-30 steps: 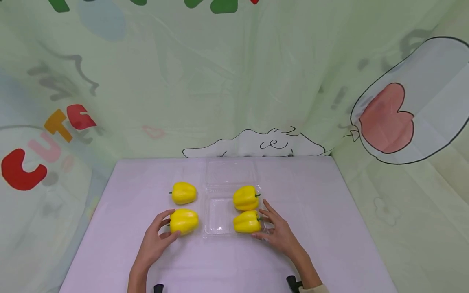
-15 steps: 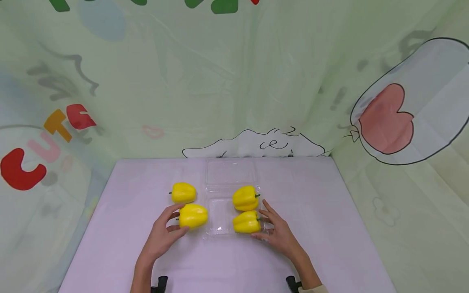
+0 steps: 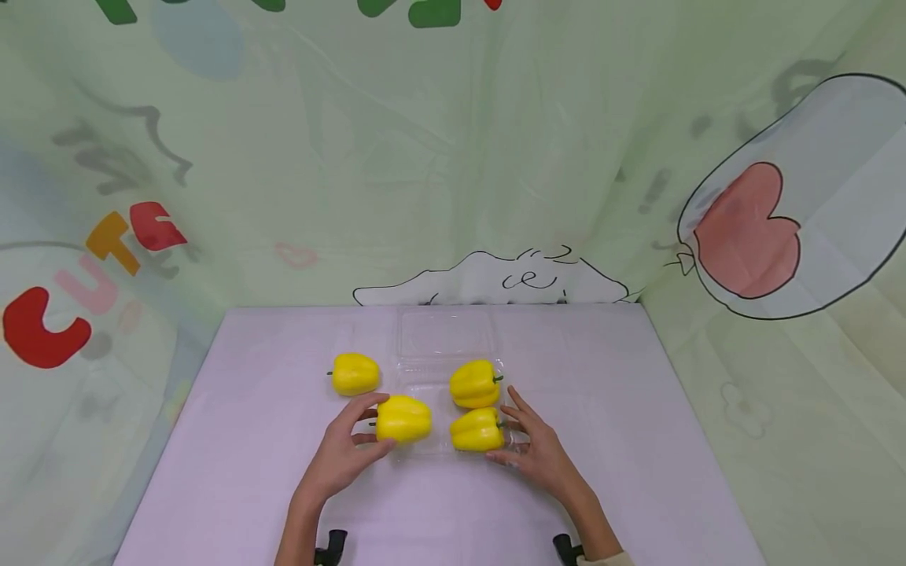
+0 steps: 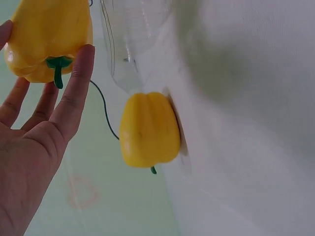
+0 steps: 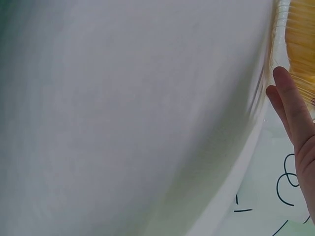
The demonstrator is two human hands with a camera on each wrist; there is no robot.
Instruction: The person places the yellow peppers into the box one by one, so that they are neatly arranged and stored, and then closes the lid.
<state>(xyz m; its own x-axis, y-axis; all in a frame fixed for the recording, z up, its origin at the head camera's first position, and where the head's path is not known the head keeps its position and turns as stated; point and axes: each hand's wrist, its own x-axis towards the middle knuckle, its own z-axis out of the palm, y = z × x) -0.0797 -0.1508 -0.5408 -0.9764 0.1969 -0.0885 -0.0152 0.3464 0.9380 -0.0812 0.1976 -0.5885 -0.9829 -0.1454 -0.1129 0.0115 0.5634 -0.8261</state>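
Pinching a glossy, blocky yellow pepper [image 3: 405, 420] between thumb and fingertips, the left hand [image 3: 345, 457] holds it over the left part of a clear, thin plastic container [image 3: 440, 393]. Its green stem points left toward the palm, its long axis crosswise. The far pepper [image 3: 475, 384] and near pepper [image 3: 476, 430] sit at right inside, stems rightward. Beside them the right hand [image 3: 538, 452] spreads loose fingers; contact is unclear. A fourth pepper [image 3: 356, 374] lies left, stem leftward.
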